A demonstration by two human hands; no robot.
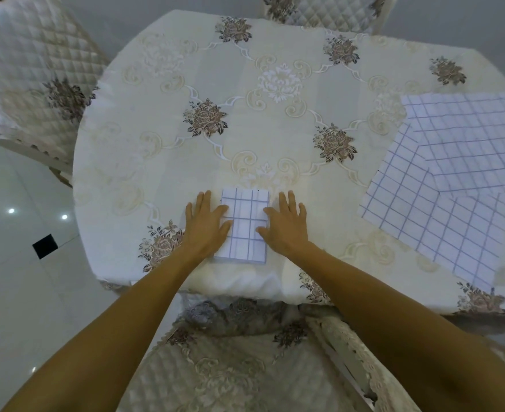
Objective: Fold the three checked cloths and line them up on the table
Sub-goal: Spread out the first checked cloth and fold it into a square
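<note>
A small folded checked cloth (243, 224), white with blue lines, lies near the front edge of the table (275, 129). My left hand (208, 224) lies flat on its left edge, fingers spread, thumb on the cloth. My right hand (285, 226) lies flat on its right edge in the same way. Neither hand grips anything. At the right side of the table two unfolded checked cloths lie spread out and overlapping: one farther back (471, 135), one nearer (429, 221).
The table wears a cream embroidered cover with brown flowers. Quilted chairs stand at the far left (34, 75), at the far side (328, 10) and directly below me (224, 367). A glossy tiled floor (22, 263) lies to the left.
</note>
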